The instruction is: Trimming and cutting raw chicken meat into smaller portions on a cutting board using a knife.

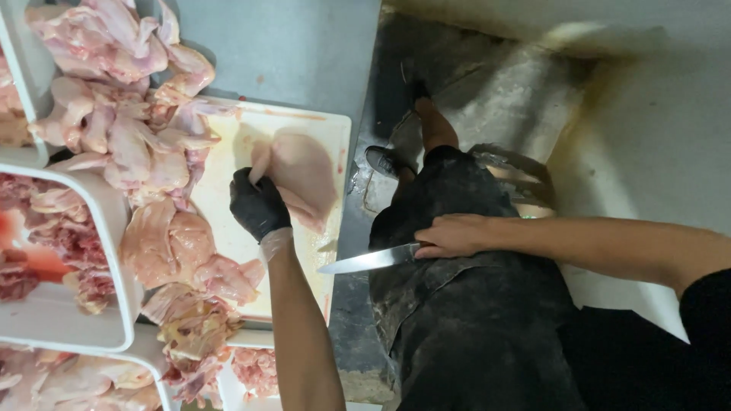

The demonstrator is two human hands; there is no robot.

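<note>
My left hand, in a black glove with a clear plastic cuff, presses on a raw pale chicken breast that lies on the white cutting board. My bare right hand grips the handle of a long steel knife. The blade points left, off the board's right edge and in front of my dark apron. The knife is apart from the meat.
A heap of raw chicken pieces covers the board's left side and the grey counter. White tubs at the left hold red meat scraps and more chicken. A wet concrete floor and my sandalled foot lie to the right.
</note>
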